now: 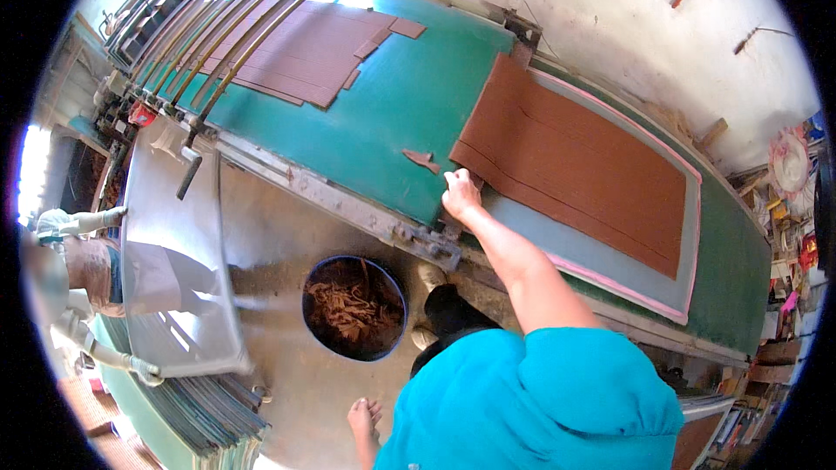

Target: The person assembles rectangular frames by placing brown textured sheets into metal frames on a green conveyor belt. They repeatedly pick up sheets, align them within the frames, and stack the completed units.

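**Hand at the corner of a brown sheet on the green bench**

The long green bench point(409, 113) runs slantwise across the view, its metal edge rail toward the person. On its right part lies a pink-rimmed grey board point(610, 248), and on that a large brown sheet point(575, 165) scored with lengthwise lines. Farther left on the bench lies a second patch of brown strips point(305, 52), under a set of long metal rods point(235, 26). A small brown scrap point(422, 159) lies on the green surface just beside the sheet's near corner.

Below the bench stands a grey metal tray point(165, 252), tilted, and beside it on the floor a round dark bucket point(313, 331) filled with tangled brown offcuts point(353, 309).

One hand point(459, 194), on an arm in a blue sleeve, reaches up to the near corner of the brown sheet; its grip is closed narrow at that corner, though whether it pinches the sheet cannot be told. Which hand this is cannot be told for sure; it looks like the right. The other hand is out of view. A bare foot point(364, 418) shows on the floor.
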Motion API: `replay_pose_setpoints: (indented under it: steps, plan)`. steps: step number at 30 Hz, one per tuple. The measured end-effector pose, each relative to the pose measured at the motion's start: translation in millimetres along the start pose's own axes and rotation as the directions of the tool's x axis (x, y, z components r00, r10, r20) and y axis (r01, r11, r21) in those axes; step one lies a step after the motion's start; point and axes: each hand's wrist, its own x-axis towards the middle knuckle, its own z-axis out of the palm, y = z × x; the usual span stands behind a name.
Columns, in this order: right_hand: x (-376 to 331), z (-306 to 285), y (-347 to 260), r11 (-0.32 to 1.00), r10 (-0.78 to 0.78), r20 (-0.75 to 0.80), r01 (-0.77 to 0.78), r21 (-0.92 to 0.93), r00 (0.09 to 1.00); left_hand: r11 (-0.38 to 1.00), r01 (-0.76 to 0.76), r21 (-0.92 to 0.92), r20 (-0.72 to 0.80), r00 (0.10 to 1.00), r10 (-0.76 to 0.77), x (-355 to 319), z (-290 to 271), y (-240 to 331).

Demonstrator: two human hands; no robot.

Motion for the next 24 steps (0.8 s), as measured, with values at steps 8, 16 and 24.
replay_pose_setpoints:
  steps: [8, 16, 24]
  plan:
    - [51.2, -5.5, -11.5, 0.964, -0.246, 0.061, 0.238, 0.115, 0.967, 0.994, -0.088, 0.059, -0.07, 0.993, 0.092, 0.9, 33.1, 99.0]
    - [74.3, -22.8, -52.0, 0.876, -0.445, 0.276, 0.35, 0.332, 0.852, 0.847, -0.528, -0.056, 0.052, 0.846, 0.531, -20.4, 159.5, 281.6]
    - [62.5, 29.0, -172.9, 0.425, -0.889, 0.29, 0.401, 0.811, 0.355, 0.53, -0.848, -0.008, -0.087, 0.529, 0.844, -79.6, 218.0, 393.4]
